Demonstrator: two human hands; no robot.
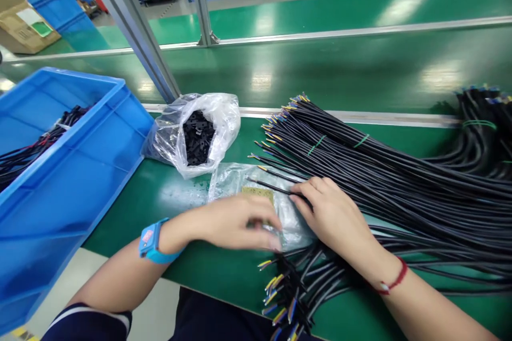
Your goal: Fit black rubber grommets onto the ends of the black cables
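My right hand (334, 216) is closed around a thin black cable (272, 185), its stripped end pointing left over a clear plastic bag (294, 224). Blurred by motion, my left hand (244, 222) hovers over the same bag, fingers bent and thumb apart, with nothing visible between them. A yellowish sponge-like piece (258, 193) shows partly behind it. Just below both hands, a bundle of cable ends (288, 287) with black pieces and yellow, blue and brown wires lies near the bench edge. Behind my right hand spreads a large stack of black cables (360, 165).
An opened plastic bag (230, 117) of small black parts (198, 138) stands behind my left hand. A blue crate (100, 144) with cables (44, 141) is at left. A metal post (136, 26) rises behind the bag; more bundled cables (478, 122) lie far right.
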